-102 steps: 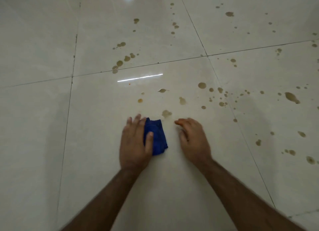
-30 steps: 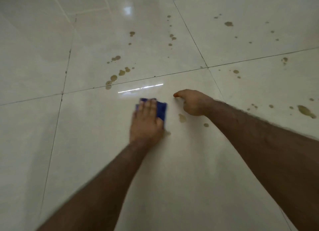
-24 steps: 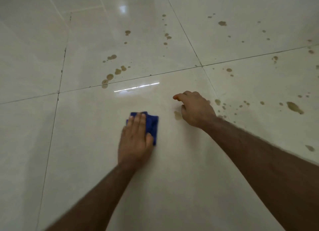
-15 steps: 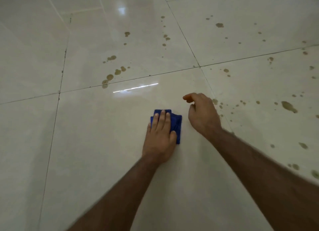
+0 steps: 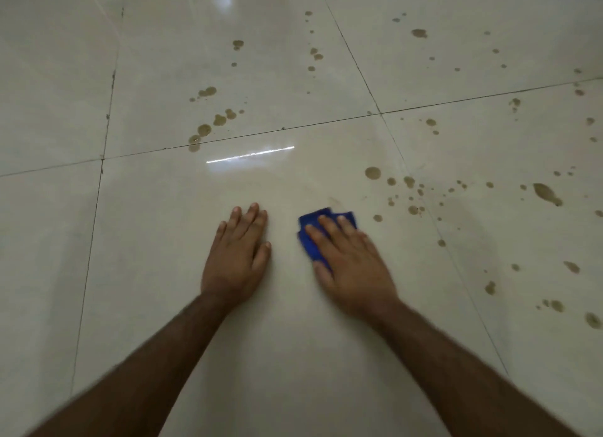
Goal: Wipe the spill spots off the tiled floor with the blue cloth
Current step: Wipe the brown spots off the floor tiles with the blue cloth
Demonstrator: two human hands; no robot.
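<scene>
The blue cloth [image 5: 309, 227] lies bunched on the glossy cream tiled floor [image 5: 163, 273]. My right hand [image 5: 354, 268] presses flat on top of it and hides most of it. My left hand [image 5: 239, 252] rests palm down on bare tile just left of the cloth, holding nothing. Brown spill spots start right of the cloth: a round drop [image 5: 372, 173], a scatter of small drops [image 5: 409, 188] and a longer smear [image 5: 546, 193]. Another cluster of spots [image 5: 204, 129] sits on the far tile, beyond the grout line.
More brown drops dot the far tiles [image 5: 419, 33] and the right-hand tile down to the near edge [image 5: 592, 319]. Dark grout lines [image 5: 107, 116] cross the floor. A bright light reflection [image 5: 251, 154] streaks the tile ahead of my hands.
The cloth has passed from my left hand to my right hand. The drops just ahead of my hands are gone. My left hand now lies flat on bare tile.
</scene>
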